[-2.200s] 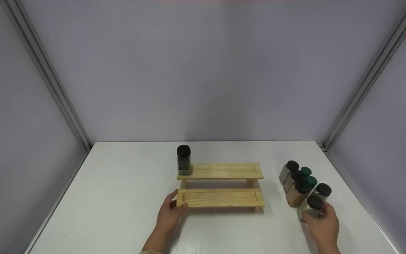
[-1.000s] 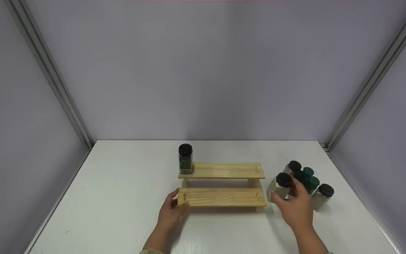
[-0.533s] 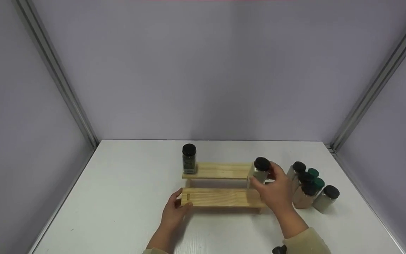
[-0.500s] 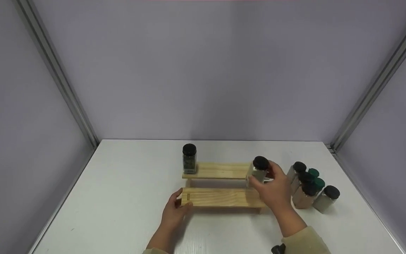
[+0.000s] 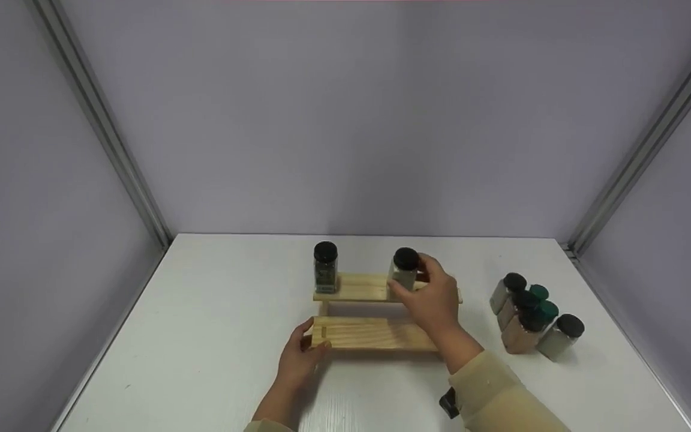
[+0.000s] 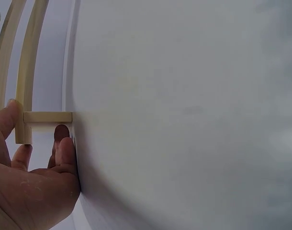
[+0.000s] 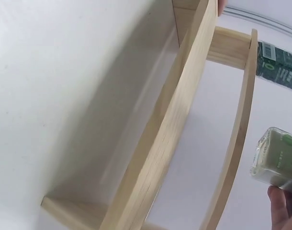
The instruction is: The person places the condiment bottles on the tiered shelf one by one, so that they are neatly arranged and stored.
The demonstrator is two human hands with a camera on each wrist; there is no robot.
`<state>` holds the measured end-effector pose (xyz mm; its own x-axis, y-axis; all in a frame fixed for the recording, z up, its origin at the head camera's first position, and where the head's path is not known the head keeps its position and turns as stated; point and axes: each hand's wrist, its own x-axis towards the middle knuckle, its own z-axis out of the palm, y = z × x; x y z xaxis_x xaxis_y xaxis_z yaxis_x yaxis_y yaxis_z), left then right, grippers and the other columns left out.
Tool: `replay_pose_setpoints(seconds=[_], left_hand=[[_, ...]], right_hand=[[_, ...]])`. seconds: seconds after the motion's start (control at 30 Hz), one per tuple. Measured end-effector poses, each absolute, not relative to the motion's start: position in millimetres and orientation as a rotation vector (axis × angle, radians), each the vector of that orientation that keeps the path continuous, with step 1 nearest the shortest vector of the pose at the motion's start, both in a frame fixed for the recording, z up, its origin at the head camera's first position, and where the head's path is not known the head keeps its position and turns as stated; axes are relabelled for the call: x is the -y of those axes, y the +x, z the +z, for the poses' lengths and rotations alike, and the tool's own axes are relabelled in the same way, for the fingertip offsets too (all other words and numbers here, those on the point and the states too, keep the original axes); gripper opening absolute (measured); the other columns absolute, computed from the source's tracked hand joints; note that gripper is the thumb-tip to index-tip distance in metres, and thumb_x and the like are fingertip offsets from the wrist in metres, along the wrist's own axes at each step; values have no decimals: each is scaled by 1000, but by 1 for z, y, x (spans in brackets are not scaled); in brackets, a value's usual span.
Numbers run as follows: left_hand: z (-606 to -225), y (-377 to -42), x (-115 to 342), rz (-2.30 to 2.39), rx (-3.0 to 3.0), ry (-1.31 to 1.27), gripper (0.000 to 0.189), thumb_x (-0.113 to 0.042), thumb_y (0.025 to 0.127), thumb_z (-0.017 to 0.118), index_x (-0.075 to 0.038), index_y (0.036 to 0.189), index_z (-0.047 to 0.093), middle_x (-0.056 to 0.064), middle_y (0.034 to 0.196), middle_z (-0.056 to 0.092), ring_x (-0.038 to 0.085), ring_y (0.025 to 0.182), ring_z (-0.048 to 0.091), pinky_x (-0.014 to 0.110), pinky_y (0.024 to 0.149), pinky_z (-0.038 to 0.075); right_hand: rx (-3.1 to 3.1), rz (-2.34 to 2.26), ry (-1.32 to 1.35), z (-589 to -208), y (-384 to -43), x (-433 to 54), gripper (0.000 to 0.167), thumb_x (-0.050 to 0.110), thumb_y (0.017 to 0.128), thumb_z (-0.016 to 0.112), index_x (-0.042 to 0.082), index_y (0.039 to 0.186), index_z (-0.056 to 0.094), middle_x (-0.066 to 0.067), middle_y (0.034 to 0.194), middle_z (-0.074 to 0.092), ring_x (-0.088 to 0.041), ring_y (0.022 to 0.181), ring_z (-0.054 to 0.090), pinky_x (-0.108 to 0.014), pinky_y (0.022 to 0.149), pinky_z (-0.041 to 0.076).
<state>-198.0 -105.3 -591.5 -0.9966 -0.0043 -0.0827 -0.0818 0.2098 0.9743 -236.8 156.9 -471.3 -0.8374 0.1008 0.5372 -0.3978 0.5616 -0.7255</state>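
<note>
A two-tier wooden rack stands on the white table. My left hand grips the left end of its lower shelf, thumb on the front edge; in the left wrist view the fingers curl about the board's end beside a leg. My right hand pinches a spice jar with a black lid and pale contents. In the right wrist view that jar hangs apart from the upper shelf. At the upper shelf's left end stands a dark green spice jar, black-lidded.
Right of the rack, several spice jars with black or green lids stand in a cluster. One pale jar is at its front right. A grey wall rises behind the table, with side walls left and right.
My right hand has taken the pale jar from the cluster's front and carried it left, over the rack's upper shelf. The left hand keeps its grip on the rack's end.
</note>
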Motion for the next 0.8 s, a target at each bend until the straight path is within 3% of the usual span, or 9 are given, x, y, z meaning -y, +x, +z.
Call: replay_pose_setpoints(seconds=[0.3, 0.57, 0.8], left_hand=[[-592, -198, 106, 1896, -2408, -147, 73, -22, 98, 77, -2, 159, 42, 28, 137, 61, 36, 120, 64, 48, 96, 57], [-590, -197, 105, 1940, -2394, -92, 74, -21, 99, 77, 2, 159, 41, 27, 130, 65, 34, 114, 67, 45, 92, 58], [-590, -196, 105, 1941, -2414, -69, 74, -22, 99, 77, 3, 158, 41, 30, 134, 63, 40, 119, 66, 48, 96, 57]], right_hand=[[2363, 1288, 178, -473, -247, -126, 60, 24, 83, 94, 7, 134, 67, -8, 120, 75, -26, 104, 72, -48, 85, 60], [2396, 1288, 177, -477, -255, -109, 60, 23, 83, 94, 8, 134, 67, -8, 120, 75, -26, 105, 73, -46, 88, 59], [2426, 1280, 166, -476, -260, -101, 61, 24, 83, 94, 9, 135, 66, -9, 123, 75, -28, 108, 72, -48, 90, 59]])
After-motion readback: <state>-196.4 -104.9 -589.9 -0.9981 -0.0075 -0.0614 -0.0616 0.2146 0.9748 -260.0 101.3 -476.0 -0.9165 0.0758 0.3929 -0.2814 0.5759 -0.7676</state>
